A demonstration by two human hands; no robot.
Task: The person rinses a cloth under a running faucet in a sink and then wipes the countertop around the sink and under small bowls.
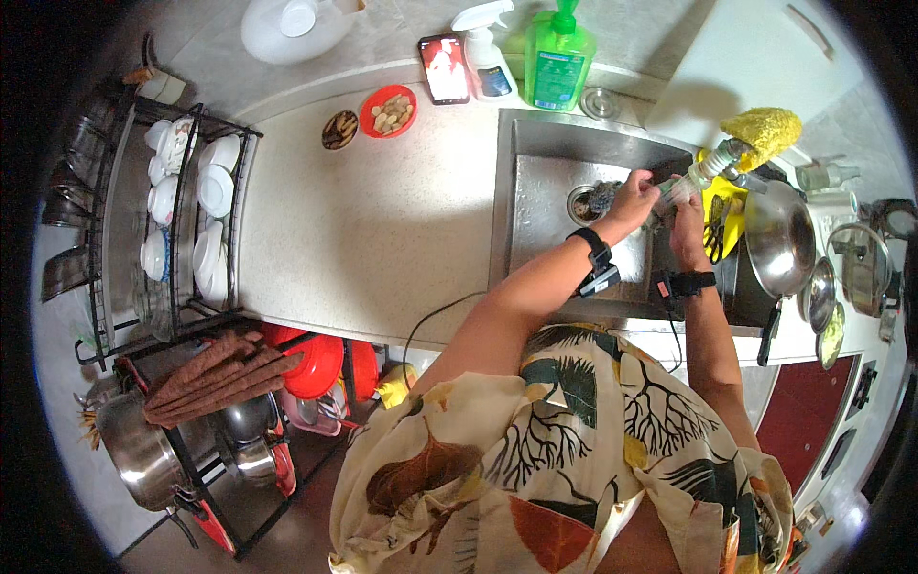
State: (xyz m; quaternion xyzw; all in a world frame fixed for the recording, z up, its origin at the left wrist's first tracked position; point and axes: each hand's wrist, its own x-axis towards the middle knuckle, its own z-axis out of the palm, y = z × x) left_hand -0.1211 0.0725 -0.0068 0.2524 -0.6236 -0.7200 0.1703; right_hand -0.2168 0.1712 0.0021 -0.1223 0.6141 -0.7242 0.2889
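Both my hands are over the stainless steel sink (545, 179), close below the faucet's ribbed, translucent spout (706, 168). My left hand (631, 202) has bent fingers near the spout's lower end. Beside it, a grey mesh scrubber (606, 195) shows next to the drain (582, 204); whether the hand touches it is unclear. My right hand (688, 219) is raised at the spout's right side, its fingers partly hidden behind the spout. Something blurred and translucent shows between the hands, and I cannot tell whether either one grips it. Black bands with small devices circle both wrists.
A yellow cloth (764, 136) drapes the faucet. Right of the sink stand a yellow basket (730, 215) holding scissors (715, 222) and a wok (780, 237). Behind are a green pump bottle (559, 68), spray bottle (493, 72) and phone (445, 69). Left are a red bowl (370, 123) and dish rack (183, 215).
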